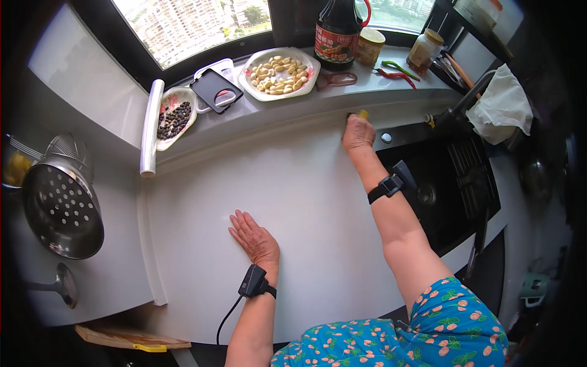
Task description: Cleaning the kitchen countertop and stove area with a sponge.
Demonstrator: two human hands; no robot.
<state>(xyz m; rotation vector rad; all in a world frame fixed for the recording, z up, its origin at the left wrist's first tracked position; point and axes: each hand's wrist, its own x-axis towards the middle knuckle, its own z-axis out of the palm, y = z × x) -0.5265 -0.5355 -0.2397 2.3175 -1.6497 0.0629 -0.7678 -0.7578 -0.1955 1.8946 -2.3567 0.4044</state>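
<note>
My left hand [254, 241] lies palm down on the white countertop [206, 183], fingers stretched out and nothing in its grasp. My right hand [359, 133] reaches to the back of the counter, by the far left corner of the black sink [426, 188]. Its fingers are curled around a small yellow-and-dark object [363, 113], perhaps a sponge; most of it is hidden by the hand. Black devices are strapped to both forearms, and a cable runs from the left one.
On the sill stand a plate of pale peeled cloves or nuts [279, 73], a dish of dark seeds [174, 120], a cling-film roll [151, 128], a dark sauce bottle [337, 36] and chillies [399, 75]. A perforated steel strainer [64, 208] is at left, a faucet [458, 108] at right.
</note>
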